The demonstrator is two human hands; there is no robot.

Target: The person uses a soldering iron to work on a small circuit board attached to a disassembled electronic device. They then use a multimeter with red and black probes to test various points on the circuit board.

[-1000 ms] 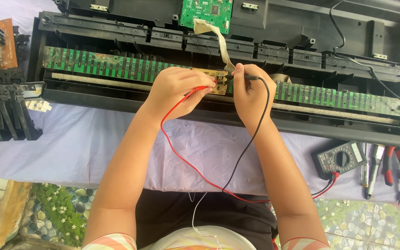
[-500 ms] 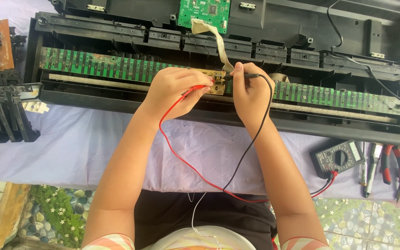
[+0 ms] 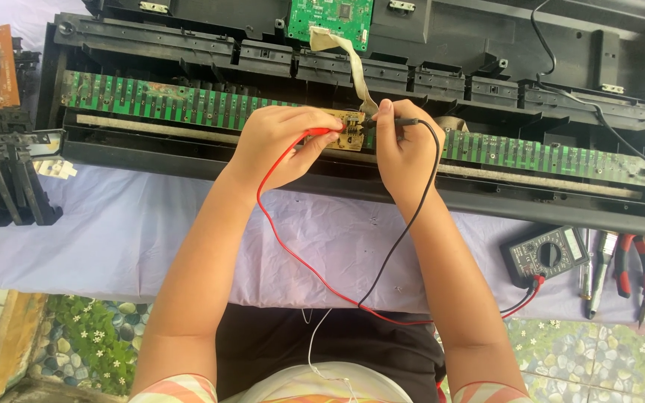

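In the middle of the frame the left hand [image 3: 281, 145] pinches the red probe [image 3: 321, 132] between thumb and fingers, and the right hand [image 3: 401, 153] pinches the black probe [image 3: 401, 121] in the same way. There are two probes, one per hand. Both lie almost horizontal: the red one points to the right and the black one points to the left, so their tips face each other over the small brown circuit board [image 3: 346, 128] between the hands. The tips seem to touch this board, but they are too small to be sure.

The small board sits on the long green circuit strip [image 3: 158, 101], whose long axis runs from the upper left to the right edge of the frame, inside the opened black keyboard casing [image 3: 188, 153]. One red wire [image 3: 293, 254] and one black wire [image 3: 397, 246] hang down from the probes, cross over the pale cloth [image 3: 113, 239] and go to one multimeter [image 3: 546, 254] at the lower right. Just right of the meter lie one pair of red-handled pliers [image 3: 632, 269] and some other slim tools. One green board [image 3: 331, 16] is at the top centre, with a flat ribbon cable [image 3: 349, 63] going down from it.
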